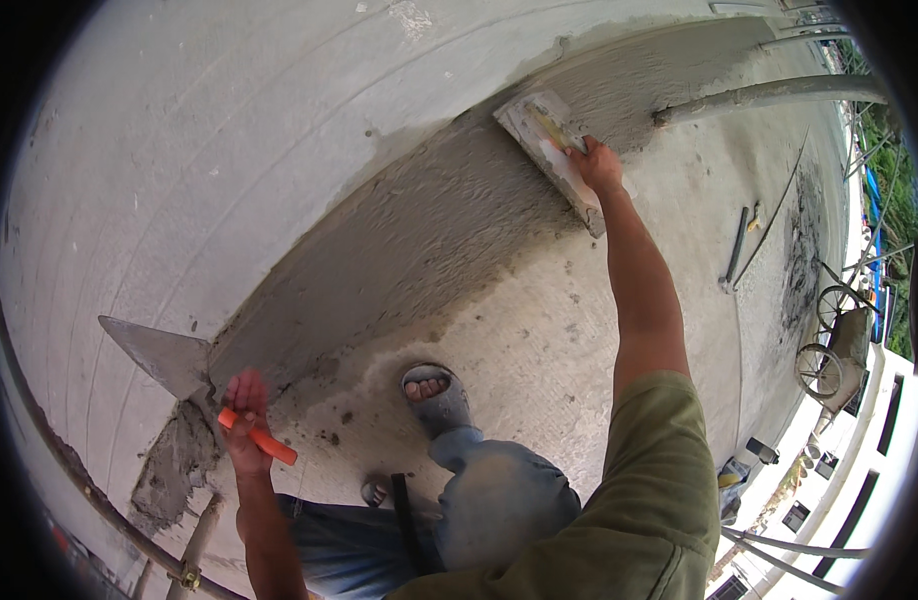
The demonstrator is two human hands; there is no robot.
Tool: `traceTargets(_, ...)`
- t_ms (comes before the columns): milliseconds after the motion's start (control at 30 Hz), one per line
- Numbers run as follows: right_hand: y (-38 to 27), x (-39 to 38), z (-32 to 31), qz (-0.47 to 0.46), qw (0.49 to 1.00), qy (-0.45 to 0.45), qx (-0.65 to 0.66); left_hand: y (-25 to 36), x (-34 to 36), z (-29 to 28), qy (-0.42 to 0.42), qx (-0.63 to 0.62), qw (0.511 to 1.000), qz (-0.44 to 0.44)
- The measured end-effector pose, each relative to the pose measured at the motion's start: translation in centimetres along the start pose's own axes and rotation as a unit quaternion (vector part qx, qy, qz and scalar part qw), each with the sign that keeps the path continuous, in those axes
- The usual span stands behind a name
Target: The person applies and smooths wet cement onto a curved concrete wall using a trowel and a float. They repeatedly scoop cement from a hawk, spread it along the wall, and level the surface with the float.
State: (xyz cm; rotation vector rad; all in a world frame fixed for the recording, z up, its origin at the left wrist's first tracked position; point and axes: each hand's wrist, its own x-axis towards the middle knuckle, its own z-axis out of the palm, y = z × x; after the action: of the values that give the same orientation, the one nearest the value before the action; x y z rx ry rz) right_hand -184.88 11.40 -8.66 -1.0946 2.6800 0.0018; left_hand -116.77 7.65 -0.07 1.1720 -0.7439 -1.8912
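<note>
My right hand [596, 165] is closed round the handle of a long, flat plastering float [549, 150]. The float lies against a band of wet grey mortar [409, 220] that runs along the foot of the pale wall [229, 130]. At lower left, my left hand [247, 410] holds a pointed trowel [164, 355] by its orange handle, thumb across it and fingertips slightly blurred. The trowel's blade points away to the left, just above a heap of mortar [176, 465] and near the band's close end.
Poles [769, 97] slant from the floor at upper right. A dark bar [739, 240] lies on the concrete floor [539, 330], and a wheeled cart [844, 350] stands at far right. A long pole [64, 455] runs along the left edge. My sandalled foot [434, 390] is beside the wet band.
</note>
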Motion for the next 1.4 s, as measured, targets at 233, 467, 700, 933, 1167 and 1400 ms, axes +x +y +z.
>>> traceTargets(233, 0.0, 2.1, 1.6, 0.008, 0.999, -0.031, -0.018, -0.3, -0.4, -0.9, 0.021, 0.001, 1.000, 0.005)
traceTargets(467, -2.0, 1.2, 1.9, 0.031, 0.998, -0.060, -0.017, -0.8, 0.0, -0.8, 0.020, -0.007, 1.000, -0.002)
traceTargets(700, -4.7, -2.3, 2.7, 0.000, 0.997, -0.078, 0.000, -1.6, 0.7, -0.5, -0.006, -0.017, 1.000, -0.008)
traceTargets(933, -7.7, -6.5, 3.2, -0.033, 0.994, -0.107, 0.010, -2.5, 1.7, 0.7, -0.035, -0.037, 0.998, -0.025)
traceTargets(1167, -7.9, -8.2, 1.4, -0.051, 0.994, -0.076, 0.057, -2.1, 1.8, 1.0, -0.040, -0.038, 0.998, -0.026)
traceTargets(1400, -0.7, -1.1, -0.1, 0.065, 0.997, -0.049, -0.005, -2.6, 1.6, 0.2, -0.012, -0.061, 0.998, -0.029)
